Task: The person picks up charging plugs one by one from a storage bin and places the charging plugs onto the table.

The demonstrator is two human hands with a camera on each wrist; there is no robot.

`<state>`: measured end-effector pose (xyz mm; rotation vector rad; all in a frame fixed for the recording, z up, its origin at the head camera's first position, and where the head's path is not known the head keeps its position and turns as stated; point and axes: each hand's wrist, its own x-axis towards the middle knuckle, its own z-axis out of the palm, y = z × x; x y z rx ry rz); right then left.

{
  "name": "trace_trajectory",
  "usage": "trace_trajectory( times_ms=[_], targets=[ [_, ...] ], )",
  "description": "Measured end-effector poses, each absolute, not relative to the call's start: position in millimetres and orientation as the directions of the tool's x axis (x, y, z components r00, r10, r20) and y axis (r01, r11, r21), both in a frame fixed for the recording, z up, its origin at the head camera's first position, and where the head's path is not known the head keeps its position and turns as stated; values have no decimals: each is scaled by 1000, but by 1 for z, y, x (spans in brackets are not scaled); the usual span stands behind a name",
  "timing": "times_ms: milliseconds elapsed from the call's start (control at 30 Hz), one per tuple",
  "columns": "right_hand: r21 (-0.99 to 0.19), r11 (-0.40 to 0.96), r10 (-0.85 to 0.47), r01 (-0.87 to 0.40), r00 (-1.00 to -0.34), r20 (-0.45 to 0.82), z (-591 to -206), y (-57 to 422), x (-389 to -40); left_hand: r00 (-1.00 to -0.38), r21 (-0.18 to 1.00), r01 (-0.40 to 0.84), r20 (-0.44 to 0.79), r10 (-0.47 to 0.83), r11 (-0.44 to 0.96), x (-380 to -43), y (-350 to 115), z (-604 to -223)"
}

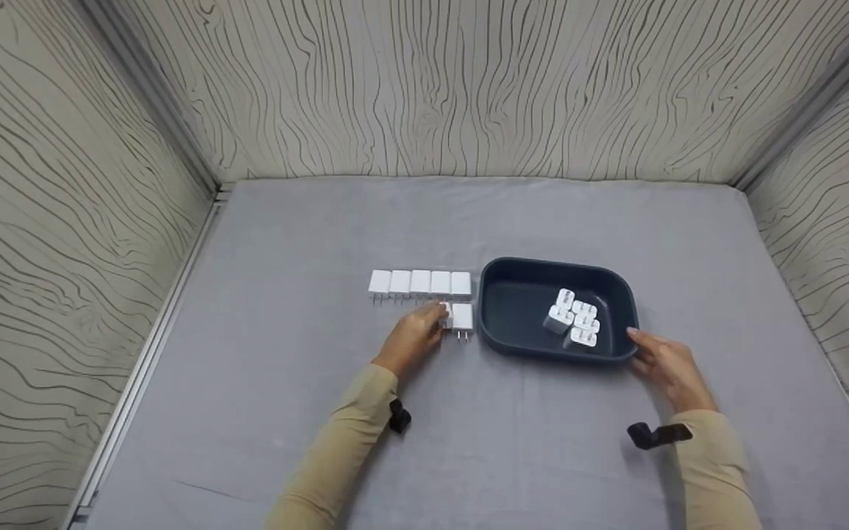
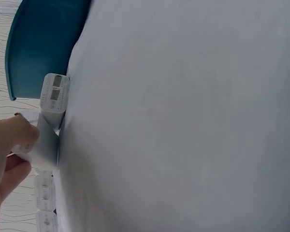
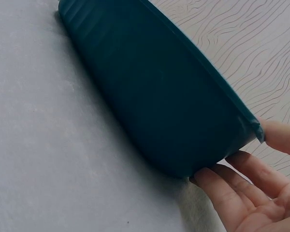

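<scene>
Five white, boxy plug adapters (image 1: 420, 281) line up at nine o'clock from a dark-blue, round-cornered tray (image 1: 513, 313), another adapter (image 1: 462, 316) and a held adapter (image 1: 448, 317) at their five o'clock; five more adapters (image 1: 584, 336) cluster inside.

Smooth white plastic plugs (image 1: 420, 282), metal-looking prongs (image 1: 460, 336); smooth dark plastic tub (image 1: 514, 313); matt grey cloth (image 1: 307, 243).

In the left wrist view, faint grey print is showing on the end of the upper white charger (image 2: 54, 98) and is peeking off the two lower chargers (image 2: 44, 193), but it is all coming through too small and blurred for reading.
</scene>
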<state>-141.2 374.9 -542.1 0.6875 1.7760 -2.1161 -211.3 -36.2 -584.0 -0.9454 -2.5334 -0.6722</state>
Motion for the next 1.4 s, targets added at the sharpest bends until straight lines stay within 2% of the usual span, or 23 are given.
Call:
trace_trajectory(
  times_ms=[100, 267, 467, 833, 1400],
  targets=[
    [-843, -169, 87, 511, -844, -529, -543, 375, -142, -696, 271, 693, 493, 522, 668, -211, -36, -585],
    [-846, -127, 101, 517, -842, -530, -544, 376, -142, -708, 280, 684, 481, 518, 674, -211, -37, -584],
    [-844, -124, 91, 521, -841, -533, -544, 376, -143, -720, 276, 669, 471, 509, 691, -211, -35, -586],
    [-832, -135, 82, 538, -831, -550, -543, 376, -143, -707, 253, 675, 493, 507, 693, -206, -35, -589],
    [-828, -104, 101, 551, -823, -560, -544, 375, -144, -759, 337, 639, 424, 495, 692, -202, -34, -583]
  ],
)
